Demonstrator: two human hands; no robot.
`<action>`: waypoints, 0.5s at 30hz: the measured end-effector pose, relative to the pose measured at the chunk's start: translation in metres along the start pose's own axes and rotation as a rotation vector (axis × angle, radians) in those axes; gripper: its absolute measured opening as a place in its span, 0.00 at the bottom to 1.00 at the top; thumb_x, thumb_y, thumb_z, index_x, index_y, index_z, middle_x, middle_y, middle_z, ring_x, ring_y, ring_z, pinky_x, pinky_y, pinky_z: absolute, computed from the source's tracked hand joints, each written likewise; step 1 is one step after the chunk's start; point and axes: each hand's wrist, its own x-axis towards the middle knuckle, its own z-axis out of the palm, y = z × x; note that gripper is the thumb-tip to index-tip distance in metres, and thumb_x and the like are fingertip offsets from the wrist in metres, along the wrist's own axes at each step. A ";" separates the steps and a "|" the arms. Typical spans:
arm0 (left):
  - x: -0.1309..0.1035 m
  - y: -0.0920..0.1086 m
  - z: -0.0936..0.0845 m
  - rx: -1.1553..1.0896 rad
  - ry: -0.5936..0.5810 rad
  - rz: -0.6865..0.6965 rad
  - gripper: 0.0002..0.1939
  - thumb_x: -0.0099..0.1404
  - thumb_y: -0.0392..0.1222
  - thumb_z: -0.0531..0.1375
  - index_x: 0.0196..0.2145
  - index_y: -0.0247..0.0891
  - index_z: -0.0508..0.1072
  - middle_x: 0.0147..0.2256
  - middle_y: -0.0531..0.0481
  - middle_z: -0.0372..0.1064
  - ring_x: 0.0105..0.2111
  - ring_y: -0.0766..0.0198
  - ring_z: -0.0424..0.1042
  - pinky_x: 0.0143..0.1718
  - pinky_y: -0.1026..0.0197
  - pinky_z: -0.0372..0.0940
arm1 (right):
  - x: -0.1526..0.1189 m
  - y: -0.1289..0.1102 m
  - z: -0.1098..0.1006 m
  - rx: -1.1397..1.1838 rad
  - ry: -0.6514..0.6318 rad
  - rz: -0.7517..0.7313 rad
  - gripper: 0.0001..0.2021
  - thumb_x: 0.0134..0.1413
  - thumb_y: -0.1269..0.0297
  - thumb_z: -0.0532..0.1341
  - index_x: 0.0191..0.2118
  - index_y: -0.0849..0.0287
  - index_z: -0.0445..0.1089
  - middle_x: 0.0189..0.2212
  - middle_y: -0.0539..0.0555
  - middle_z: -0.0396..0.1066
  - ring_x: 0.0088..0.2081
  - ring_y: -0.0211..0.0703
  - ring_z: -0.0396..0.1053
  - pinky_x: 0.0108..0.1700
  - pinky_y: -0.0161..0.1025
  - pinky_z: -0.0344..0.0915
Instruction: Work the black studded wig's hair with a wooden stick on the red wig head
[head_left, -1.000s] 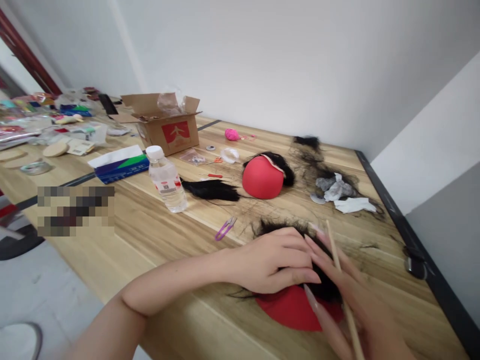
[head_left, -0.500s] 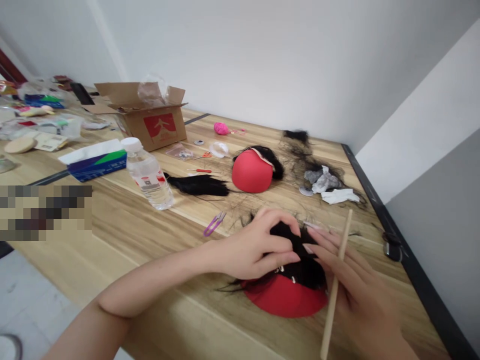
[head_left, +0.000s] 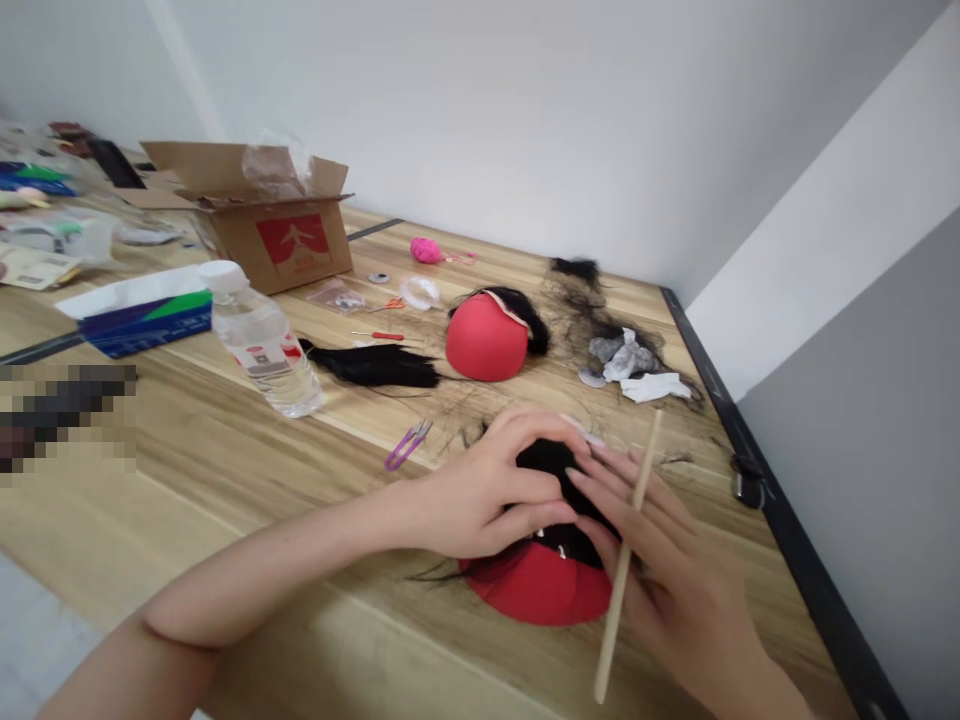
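Observation:
On the wooden table in front of me lies a red dome-shaped form [head_left: 536,598] with a patch of black hair [head_left: 551,462] across it. Small whitish bits [head_left: 562,551] show along the patch's near edge. My left hand [head_left: 491,485] curves over the patch from the left, thumb and fingers pinched on the hair. From the right, my right hand [head_left: 679,575] rests its fingertips on the same hair. A thin wooden stick [head_left: 615,625] slants across its fingers, held between them. Exactly what lies under the fingertips is hidden.
Purple thread snips [head_left: 407,446] lie beyond my left wrist. Farther back are a hair bundle [head_left: 375,365], another red form [head_left: 487,338], loose hair with crumpled tissue [head_left: 626,355], a water bottle [head_left: 266,345], a tissue pack [head_left: 150,318] and an open carton [head_left: 277,245].
The whole view has shifted, so everything sits farther left. My right fingers have moved closer to my left fingertips over the hair. The stick stays in my right hand.

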 end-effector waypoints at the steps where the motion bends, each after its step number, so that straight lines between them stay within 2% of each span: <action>1: 0.001 0.002 -0.001 -0.070 -0.022 0.026 0.10 0.71 0.38 0.57 0.31 0.36 0.72 0.52 0.38 0.68 0.61 0.51 0.61 0.65 0.46 0.55 | -0.001 0.001 0.003 0.022 0.009 -0.018 0.26 0.63 0.75 0.56 0.64 0.53 0.61 0.58 0.56 0.72 0.63 0.52 0.64 0.65 0.60 0.61; 2: 0.002 0.003 -0.003 -0.165 -0.051 0.048 0.11 0.72 0.37 0.54 0.30 0.37 0.70 0.49 0.38 0.71 0.60 0.51 0.63 0.67 0.45 0.54 | -0.003 0.003 0.005 0.052 0.016 -0.024 0.25 0.62 0.76 0.55 0.63 0.52 0.62 0.57 0.56 0.73 0.63 0.52 0.65 0.65 0.60 0.61; 4: 0.002 0.006 -0.008 -0.389 -0.093 0.052 0.15 0.74 0.34 0.50 0.28 0.38 0.66 0.38 0.43 0.76 0.53 0.56 0.72 0.66 0.44 0.55 | -0.005 0.008 0.006 0.109 0.033 -0.004 0.24 0.62 0.77 0.54 0.61 0.52 0.65 0.55 0.56 0.74 0.61 0.51 0.67 0.64 0.58 0.63; 6: 0.001 0.007 -0.012 -0.542 -0.090 -0.003 0.18 0.74 0.34 0.47 0.25 0.38 0.62 0.28 0.47 0.72 0.41 0.60 0.77 0.59 0.49 0.65 | -0.005 0.013 0.005 0.127 0.045 0.055 0.23 0.62 0.77 0.54 0.58 0.52 0.68 0.55 0.56 0.74 0.60 0.51 0.69 0.63 0.56 0.64; 7: 0.000 0.007 -0.014 -0.558 -0.070 -0.037 0.19 0.75 0.35 0.47 0.24 0.38 0.61 0.27 0.47 0.70 0.36 0.61 0.77 0.51 0.53 0.70 | -0.005 0.015 0.004 0.124 0.044 0.089 0.22 0.62 0.77 0.54 0.57 0.52 0.69 0.54 0.55 0.75 0.59 0.50 0.69 0.62 0.54 0.65; 8: -0.001 0.006 -0.015 -0.536 -0.039 -0.066 0.19 0.75 0.36 0.47 0.24 0.38 0.60 0.26 0.47 0.69 0.33 0.62 0.75 0.43 0.58 0.72 | -0.005 0.017 0.003 0.120 0.041 0.125 0.21 0.63 0.77 0.54 0.56 0.52 0.70 0.54 0.55 0.75 0.58 0.49 0.70 0.62 0.53 0.66; 10: -0.002 0.004 -0.018 -0.417 0.050 -0.097 0.20 0.75 0.37 0.48 0.23 0.38 0.61 0.26 0.48 0.67 0.29 0.65 0.71 0.33 0.62 0.68 | -0.004 0.021 0.002 0.117 0.042 0.204 0.17 0.65 0.74 0.54 0.54 0.52 0.72 0.53 0.55 0.76 0.57 0.49 0.71 0.60 0.52 0.68; 13: -0.002 -0.001 -0.020 -0.199 0.206 -0.137 0.20 0.75 0.38 0.48 0.23 0.38 0.61 0.24 0.51 0.63 0.26 0.67 0.63 0.31 0.62 0.62 | -0.004 0.023 0.004 0.127 0.023 0.408 0.13 0.66 0.62 0.57 0.53 0.52 0.72 0.51 0.56 0.77 0.54 0.52 0.74 0.55 0.53 0.71; 15: -0.001 -0.005 -0.019 -0.106 0.244 -0.188 0.20 0.75 0.40 0.48 0.23 0.38 0.61 0.25 0.51 0.61 0.26 0.67 0.62 0.31 0.62 0.60 | -0.003 0.022 0.009 0.176 -0.022 0.572 0.17 0.64 0.54 0.58 0.54 0.53 0.71 0.52 0.57 0.76 0.53 0.55 0.74 0.53 0.56 0.72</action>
